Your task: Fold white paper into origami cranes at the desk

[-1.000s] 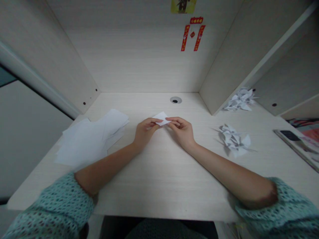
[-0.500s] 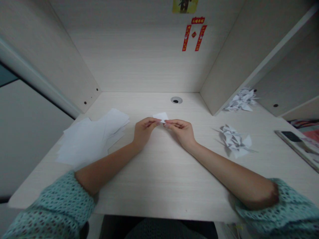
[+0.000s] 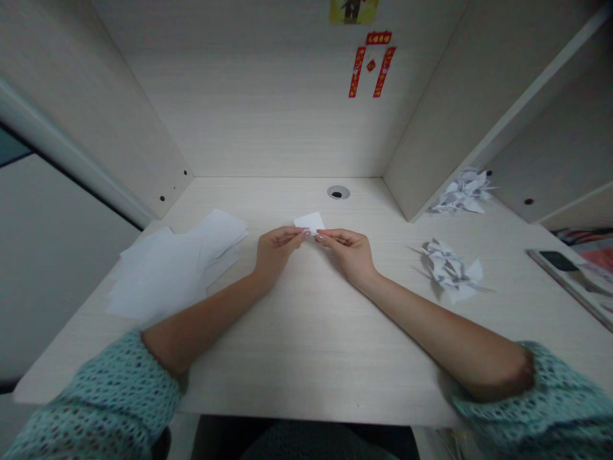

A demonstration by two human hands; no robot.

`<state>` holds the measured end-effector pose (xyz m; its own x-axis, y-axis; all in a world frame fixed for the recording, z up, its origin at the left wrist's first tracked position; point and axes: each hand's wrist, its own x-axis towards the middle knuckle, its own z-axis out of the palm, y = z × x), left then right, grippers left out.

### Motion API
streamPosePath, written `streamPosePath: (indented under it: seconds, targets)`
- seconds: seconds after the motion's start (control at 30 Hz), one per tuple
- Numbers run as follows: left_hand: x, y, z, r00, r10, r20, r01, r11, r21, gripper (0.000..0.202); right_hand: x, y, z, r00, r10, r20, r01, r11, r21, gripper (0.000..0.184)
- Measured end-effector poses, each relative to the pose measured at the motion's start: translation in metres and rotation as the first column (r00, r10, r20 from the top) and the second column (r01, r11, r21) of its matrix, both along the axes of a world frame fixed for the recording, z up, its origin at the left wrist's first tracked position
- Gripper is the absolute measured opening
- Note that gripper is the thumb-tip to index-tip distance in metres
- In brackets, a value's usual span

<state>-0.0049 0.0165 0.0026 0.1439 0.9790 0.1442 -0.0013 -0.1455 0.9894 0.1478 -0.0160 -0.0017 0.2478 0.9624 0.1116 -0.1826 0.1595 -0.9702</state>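
Note:
A small folded piece of white paper [image 3: 310,222] sits at the middle of the pale wooden desk [image 3: 311,345]. My left hand [image 3: 276,250] pinches its near left edge with fingers pressed together. My right hand [image 3: 349,251] pinches the near right edge the same way, fingertips almost meeting those of the left. Only the far corner of the paper shows above the fingers; the rest is hidden under them.
A loose stack of white sheets [image 3: 172,268] lies at the left. Folded paper figures [image 3: 450,268] lie at the right, with more of them [image 3: 462,191] on a side shelf. A phone [image 3: 555,260] rests on a book at the far right. A cable hole [image 3: 338,191] is behind the hands.
The paper looks smaller and more folded than a second ago. Both hands have closed in on its near edge, fingertips drawn together. The arms stay where they were.

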Motion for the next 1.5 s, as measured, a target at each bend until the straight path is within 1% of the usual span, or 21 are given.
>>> streamPosePath:
  seconds: [0.17,0.53,0.73,0.9,1.03,1.23,1.5]
  targets:
    - [-0.0001,0.0,0.0006,1.0,0.01,0.025,-0.009,1.0,-0.006,0.025,0.0005,0.0,-0.0025,0.999,-0.025,0.046,0.025,1.0,0.006,0.018]
    - [-0.0003,0.0007,0.0004,1.0,0.024,0.01,-0.024,1.0,0.001,0.027,-0.0001,-0.0004,-0.0006,0.996,-0.045,0.083,0.045,0.999,0.0,0.022]
    - [0.0001,0.0009,0.0011,0.999,0.012,0.037,-0.011,0.999,-0.034,0.028,-0.0014,-0.0018,0.0002,0.996,-0.053,0.073,0.052,0.999,0.013,0.022]
    - [0.0005,0.0011,0.0017,0.999,-0.003,0.048,0.005,0.998,-0.06,0.03,-0.0011,-0.0012,-0.0011,0.994,-0.059,0.096,0.057,0.998,0.026,0.022]
    - [0.0013,0.0005,0.0019,0.997,-0.006,0.074,0.011,0.998,-0.064,0.029,-0.0004,-0.0002,-0.003,0.995,-0.054,0.09,0.05,0.998,0.041,0.023]
    - [0.0025,-0.0014,0.0033,0.996,0.01,0.087,-0.006,0.999,-0.046,0.026,-0.0007,0.0001,-0.003,0.998,-0.037,0.051,0.037,0.999,0.014,0.025]
    - [0.0032,-0.0025,0.004,0.994,0.021,0.106,-0.016,0.999,-0.051,0.024,-0.0012,-0.0001,-0.0028,0.999,-0.023,0.025,0.023,1.0,-0.005,0.022]
